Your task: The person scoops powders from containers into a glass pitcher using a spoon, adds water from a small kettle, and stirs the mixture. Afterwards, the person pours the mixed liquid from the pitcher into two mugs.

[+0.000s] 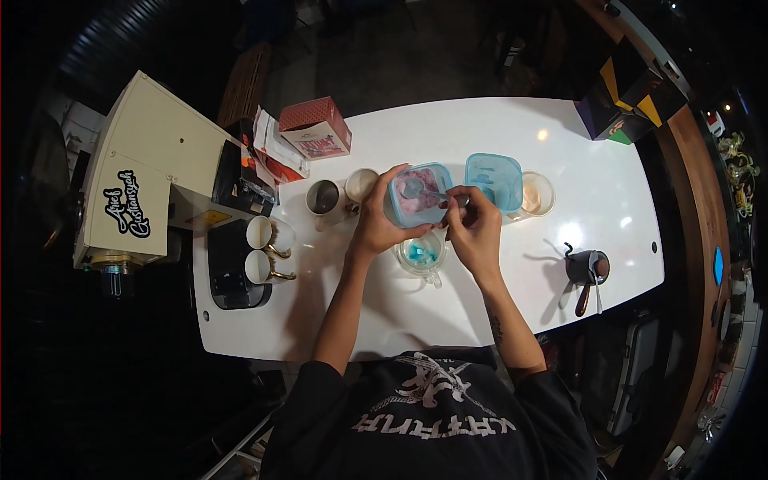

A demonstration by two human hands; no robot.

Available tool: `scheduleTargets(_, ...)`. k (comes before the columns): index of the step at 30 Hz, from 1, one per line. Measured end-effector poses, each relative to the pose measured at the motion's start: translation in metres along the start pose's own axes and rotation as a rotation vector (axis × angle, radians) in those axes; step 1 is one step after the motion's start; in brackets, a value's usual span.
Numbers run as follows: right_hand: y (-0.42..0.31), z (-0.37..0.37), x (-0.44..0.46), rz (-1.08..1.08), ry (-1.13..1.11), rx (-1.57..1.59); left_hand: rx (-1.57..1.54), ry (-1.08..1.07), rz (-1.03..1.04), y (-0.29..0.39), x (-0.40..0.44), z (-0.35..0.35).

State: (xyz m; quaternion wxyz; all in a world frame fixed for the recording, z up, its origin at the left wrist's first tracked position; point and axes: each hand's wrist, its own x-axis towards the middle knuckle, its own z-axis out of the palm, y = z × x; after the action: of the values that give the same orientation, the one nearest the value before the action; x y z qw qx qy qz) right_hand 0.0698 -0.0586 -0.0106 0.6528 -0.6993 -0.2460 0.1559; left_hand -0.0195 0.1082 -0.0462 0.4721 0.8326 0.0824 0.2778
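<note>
Both hands are at work over the bench (596, 180), and the clock is read around the tub between them. The left hand (374, 220) grips the plastic tub (422, 218) from 9 o'clock, its fingers curled only as far as the wall allows. The tub contains a pink mixture. From 4 o'clock the right hand (478, 232) reaches in, its fingers pinched together on the handle of a spoon (414, 189), whose bowl rests in the pink.

A clear glass mug (422, 270) with blue contents sits close by at 6 o'clock. At 3 o'clock is a blue plastic piece (494, 172), a glass of pale brown (538, 194) just past it. A dark-filled cup (323, 198) is at 9 o'clock, a pink box (316, 128) at 10, and a black pot (586, 266) well apart at 4.
</note>
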Motion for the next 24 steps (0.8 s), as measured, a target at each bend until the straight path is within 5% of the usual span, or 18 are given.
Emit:
scheduleTargets(13,-0.010,-0.024,-0.015,0.021,0.067,0.245,-0.025,-0.023,-0.031,-0.001,0.001,-0.001)
scheduleTargets(24,-0.066,-0.093,-0.043,-0.182,0.234,0.351,-0.175,-0.005,-0.013,-0.040,0.022,-0.001)
